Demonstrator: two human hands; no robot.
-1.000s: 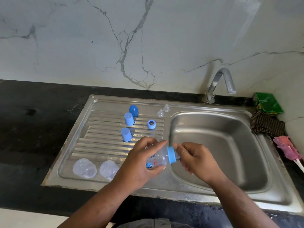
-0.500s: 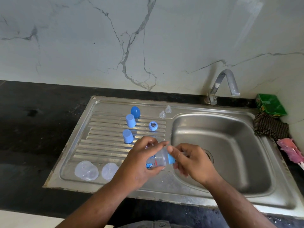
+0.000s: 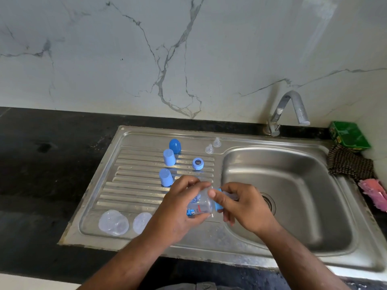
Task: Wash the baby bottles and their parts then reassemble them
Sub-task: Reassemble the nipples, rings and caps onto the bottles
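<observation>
- Sink (image 3: 247,245), lower frame: brushed steel, dull sheen.
- Tap (image 3: 293,105): shiny metal.
- Bottle (image 3: 201,206), centre: clear plastic; collar (image 3: 218,203) matt blue.
- Wall (image 3: 146,49): glossy veined marble.
- Surface (image 3: 52,164), left: dark polished stone.
- Cloth (image 3: 349,164), right: woven check.

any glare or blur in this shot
Head view: a pale sheen washes the wall upper right; the sink basin glints on its far wall; the bottle, gripped by the left hand, and its blue collar, pinched by the right hand, look slightly soft, print hard to read.
</observation>
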